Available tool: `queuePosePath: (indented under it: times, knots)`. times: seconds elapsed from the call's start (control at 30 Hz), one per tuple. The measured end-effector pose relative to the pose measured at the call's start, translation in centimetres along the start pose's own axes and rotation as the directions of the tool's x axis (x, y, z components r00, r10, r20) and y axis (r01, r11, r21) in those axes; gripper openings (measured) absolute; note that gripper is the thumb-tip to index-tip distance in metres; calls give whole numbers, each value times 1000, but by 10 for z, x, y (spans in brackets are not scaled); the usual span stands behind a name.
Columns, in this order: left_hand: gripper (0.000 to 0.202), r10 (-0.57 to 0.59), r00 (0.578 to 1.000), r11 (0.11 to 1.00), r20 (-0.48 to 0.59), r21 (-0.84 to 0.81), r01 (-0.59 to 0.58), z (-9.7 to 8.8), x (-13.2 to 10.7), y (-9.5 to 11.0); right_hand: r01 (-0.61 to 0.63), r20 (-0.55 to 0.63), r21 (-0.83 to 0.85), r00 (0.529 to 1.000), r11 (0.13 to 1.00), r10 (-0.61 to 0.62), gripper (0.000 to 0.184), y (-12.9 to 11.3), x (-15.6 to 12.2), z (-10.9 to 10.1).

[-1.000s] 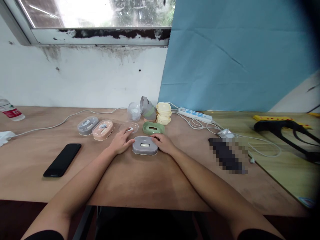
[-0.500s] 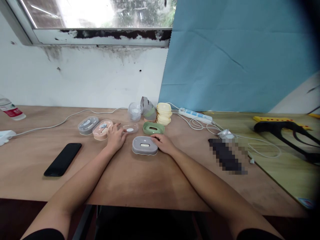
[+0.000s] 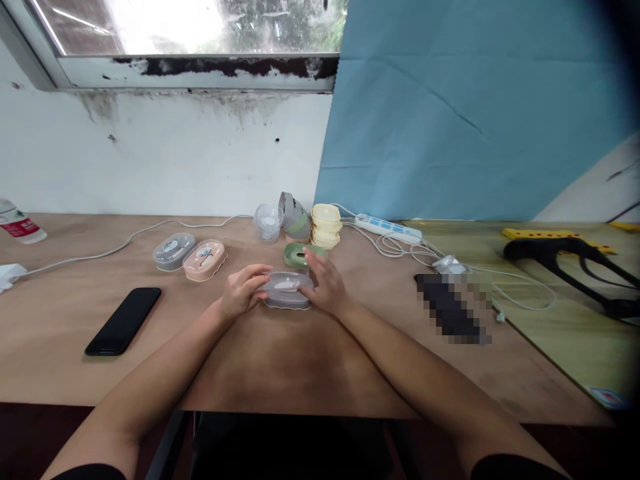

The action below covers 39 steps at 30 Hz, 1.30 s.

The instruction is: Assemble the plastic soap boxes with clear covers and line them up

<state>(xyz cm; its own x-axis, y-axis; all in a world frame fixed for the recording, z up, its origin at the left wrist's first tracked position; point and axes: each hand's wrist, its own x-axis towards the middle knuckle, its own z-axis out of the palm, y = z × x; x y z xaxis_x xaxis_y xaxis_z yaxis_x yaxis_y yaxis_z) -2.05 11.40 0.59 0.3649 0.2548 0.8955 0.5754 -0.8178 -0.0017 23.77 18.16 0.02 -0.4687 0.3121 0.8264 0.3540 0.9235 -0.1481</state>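
In front of me a shallow grey oval case (image 3: 287, 305) with a slot in its top lies on the table. A clear plastic lid (image 3: 286, 283) with a white oval label is over it; I cannot tell if it rests fully on the case. My left hand (image 3: 244, 291) pinches the lid's left end. At the right end is my right hand (image 3: 324, 283), fingers raised and apart, thumb close to the lid's edge. Just behind sits a green oval case (image 3: 295, 255), partly hidden by my right hand.
Left are a grey lidded case (image 3: 173, 252), a pink lidded case (image 3: 204, 260) and a black phone (image 3: 123, 321). Behind stand clear lids (image 3: 267, 223), grey pieces (image 3: 295, 219) and stacked yellow cases (image 3: 325, 227). A power strip (image 3: 387, 229) with cables lies right.
My left hand has taken the clear lid from beside the pink case and brought it right, over the grey case. My right hand has lifted its fingers off the grey case's edge.
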Motion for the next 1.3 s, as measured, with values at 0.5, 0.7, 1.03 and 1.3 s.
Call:
queuePosePath:
  times: [0.5, 0.7, 1.03, 1.3]
  knots:
    - [97, -125, 979, 981, 162, 166, 97, 11, 2, 1, -172, -79, 91, 981, 981, 179, 79, -10, -6, -2]
    - [106, -193, 967, 980, 166, 78, 182, 12, 1, 5, -156, -3, 85, 988, 984, 157, 80, -5, -4, -4]
    - [111, -377, 893, 896, 247, -145, 419, 10, -10, -7, -28, 197, 60, 980, 998, 16, 108, 4, 5, -19]
    - [99, -344, 899, 904, 271, -163, 395, 3, 2, -4, -232, 103, 0, 968, 973, 231, 93, 3, -2, -5]
